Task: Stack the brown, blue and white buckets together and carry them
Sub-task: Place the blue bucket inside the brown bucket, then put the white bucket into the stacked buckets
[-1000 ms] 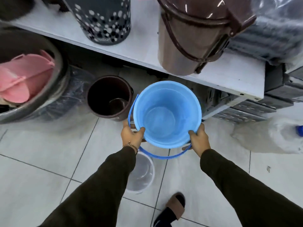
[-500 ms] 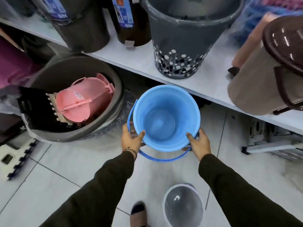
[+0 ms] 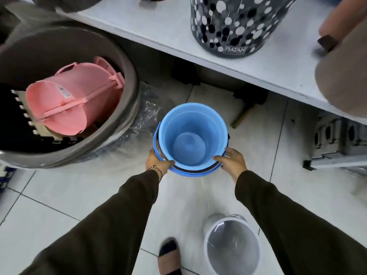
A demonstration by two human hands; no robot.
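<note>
The blue bucket (image 3: 190,139) stands low over the tiled floor, below the shelf edge. It is nested in the brown bucket (image 3: 157,143), of which only a dark sliver of rim shows around it. My left hand (image 3: 158,162) grips the near-left rim of the blue bucket and my right hand (image 3: 231,160) grips the near-right rim. The blue handle hangs down along the near side. The white bucket (image 3: 233,247) stands upright and empty on the floor by my right forearm, apart from the other two.
A big grey tub (image 3: 127,124) holding a pink bucket (image 3: 73,100) stands at the left, wrapped in clear plastic. A white shelf (image 3: 158,30) above carries a spotted bin (image 3: 234,24) and a tan bin (image 3: 343,80). A metal rack (image 3: 337,151) is at the right, my sandalled foot (image 3: 168,257) below.
The blue bucket, held up in the air before, has gone down into the brown bucket on the floor. My hands stay on its rim. The view has swung left.
</note>
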